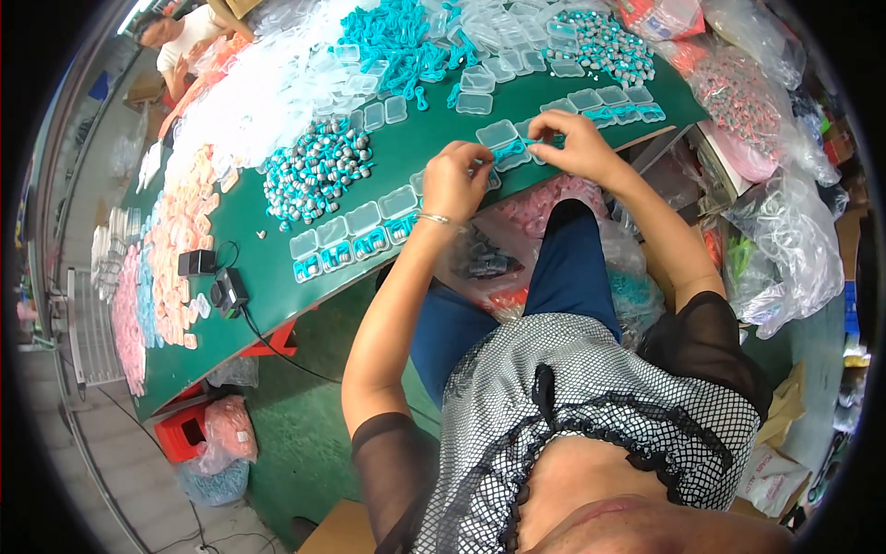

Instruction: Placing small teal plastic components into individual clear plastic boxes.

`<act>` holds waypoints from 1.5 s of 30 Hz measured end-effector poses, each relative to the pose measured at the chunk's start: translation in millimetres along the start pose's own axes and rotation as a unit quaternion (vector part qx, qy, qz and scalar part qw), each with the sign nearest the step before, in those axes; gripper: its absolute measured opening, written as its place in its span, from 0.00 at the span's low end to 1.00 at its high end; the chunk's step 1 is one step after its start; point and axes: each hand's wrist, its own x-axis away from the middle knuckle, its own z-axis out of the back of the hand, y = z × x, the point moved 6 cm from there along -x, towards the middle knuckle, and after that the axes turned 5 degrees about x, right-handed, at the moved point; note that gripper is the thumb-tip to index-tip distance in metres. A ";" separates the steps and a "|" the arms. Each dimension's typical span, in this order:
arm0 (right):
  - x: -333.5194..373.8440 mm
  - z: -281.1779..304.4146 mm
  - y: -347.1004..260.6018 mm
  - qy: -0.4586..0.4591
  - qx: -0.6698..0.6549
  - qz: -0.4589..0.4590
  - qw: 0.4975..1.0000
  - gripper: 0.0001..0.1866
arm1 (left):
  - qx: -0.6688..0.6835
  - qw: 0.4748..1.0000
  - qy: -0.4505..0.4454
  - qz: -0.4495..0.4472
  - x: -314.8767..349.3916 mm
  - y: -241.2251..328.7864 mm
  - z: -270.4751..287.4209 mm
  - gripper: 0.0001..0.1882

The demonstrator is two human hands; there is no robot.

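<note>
My left hand (pixel 454 181) is closed in a pinch at the left side of an open clear plastic case (pixel 496 136); its fingertips hide whatever they hold. Opposite it, my right hand (pixel 574 146) has thumb and forefinger brought together at the case's right side, and what is in them is too small to make out. A teal cord (pixel 510 151) lies in the case between my hands. To the left runs a row of open cases (pixel 363 219) with grey-and-teal plugs and cords inside. Another row of open cases (pixel 612 98), with teal cords, extends to the right.
Piles of grey-and-teal plugs (pixel 318 171), teal cords (pixel 392 46) and clear cases (pixel 268 83) cover the green table (pixel 425 129). A small black device (pixel 228 293) with a cable sits near the front edge. Plastic bags (pixel 784 258) crowd the right; another person (pixel 189 42) is far left.
</note>
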 end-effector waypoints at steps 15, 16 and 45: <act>8.1 -19.5 -23.4 0.022 0.244 0.087 0.966 0.08 | -0.124 0.989 0.028 -0.076 -10.4 1.5 -23.5 0.04; 8.2 -20.7 -23.1 0.024 0.257 0.095 0.962 0.08 | -0.124 0.989 0.028 -0.075 -10.0 -1.7 -25.7 0.04; 10.7 -25.0 -8.4 0.038 0.262 0.075 0.961 0.05 | -0.181 0.980 -0.058 0.060 -18.3 -12.5 -23.0 0.11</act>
